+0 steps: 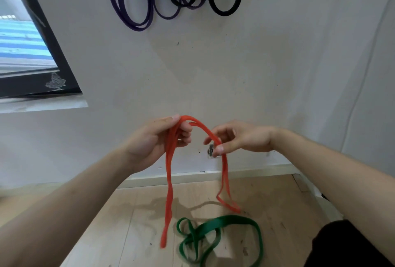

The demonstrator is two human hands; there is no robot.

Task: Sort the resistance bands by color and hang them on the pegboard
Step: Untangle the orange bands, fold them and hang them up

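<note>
My left hand (154, 140) grips the long red rubber resistance band (168, 181) at its top fold; my right hand (239, 138) pinches it just right. Ends dangle above the wooden floor (132, 224), near tangled green bands (213, 236).

White wall (213, 63), wooden floor (132, 224) — window (21, 42) at left.

Red band (168, 170), green band (226, 221), purplish bands (139, 27)

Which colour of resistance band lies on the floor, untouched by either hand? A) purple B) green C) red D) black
B: the green bands lie tangled on the wooden floor. The left hand and right hand hold the red band, and the purple bands and black bands hang above.
</note>
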